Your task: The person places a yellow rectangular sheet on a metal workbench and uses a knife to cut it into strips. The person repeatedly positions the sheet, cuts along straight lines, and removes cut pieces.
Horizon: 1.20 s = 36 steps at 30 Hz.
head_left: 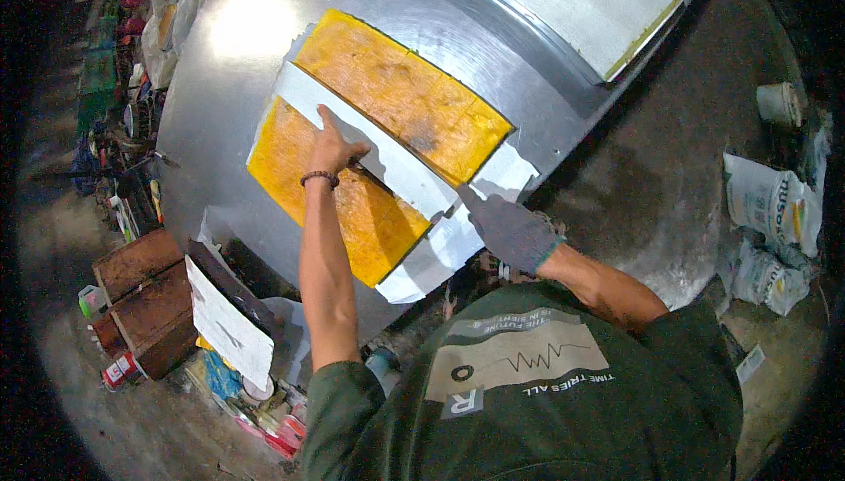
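Two yellow, stained rectangular slabs point(400, 98) lie on a white sheet point(422, 265), whose edge shows past their near right end. Between them runs a long pale strip point(378, 146), slanting from far left to near right. My bare left hand point(333, 148), with a beaded bracelet at the wrist, presses on the strip, index finger stretched along it and thumb spread. At the strip's near right end is my right hand point(512, 233) in a grey glove. Its fingers are closed, and whatever they grip is hidden.
A shiny metal table point(211, 111) carries the slabs. A framed white panel point(576, 6) lies at the far right. White bags point(770, 204) and a bucket point(780, 104) stand on the floor at right. A brown wooden box point(150, 296) and a white board point(229, 327) stand at left.
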Each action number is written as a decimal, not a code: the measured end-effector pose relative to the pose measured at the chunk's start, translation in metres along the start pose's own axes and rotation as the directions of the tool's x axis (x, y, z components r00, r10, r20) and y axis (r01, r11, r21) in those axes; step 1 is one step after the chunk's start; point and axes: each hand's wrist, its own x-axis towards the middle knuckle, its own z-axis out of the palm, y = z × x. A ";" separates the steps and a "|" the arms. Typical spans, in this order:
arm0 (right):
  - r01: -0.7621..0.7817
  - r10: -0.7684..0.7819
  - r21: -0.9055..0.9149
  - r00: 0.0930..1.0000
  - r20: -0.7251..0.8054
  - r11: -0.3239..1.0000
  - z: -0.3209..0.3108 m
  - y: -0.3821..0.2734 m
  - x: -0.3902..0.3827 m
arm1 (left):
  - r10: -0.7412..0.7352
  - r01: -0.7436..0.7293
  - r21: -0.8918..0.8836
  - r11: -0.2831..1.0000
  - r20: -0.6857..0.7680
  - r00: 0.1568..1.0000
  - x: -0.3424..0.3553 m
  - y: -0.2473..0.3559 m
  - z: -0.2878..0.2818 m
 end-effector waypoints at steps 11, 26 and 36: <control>-0.024 0.022 0.049 0.999 0.041 0.999 -0.021 -0.011 -0.027 | 0.102 -0.101 0.018 0.995 -0.062 0.993 0.002 -0.009 0.006; 0.019 -0.020 0.073 1.000 0.006 0.997 -0.014 0.006 -0.043 | -0.019 0.021 -0.062 0.998 0.035 0.999 0.013 -0.023 0.009; 0.091 -0.077 0.132 0.991 -0.109 0.987 0.026 0.042 -0.037 | -0.108 0.117 -0.078 0.990 0.117 0.987 0.003 -0.004 -0.001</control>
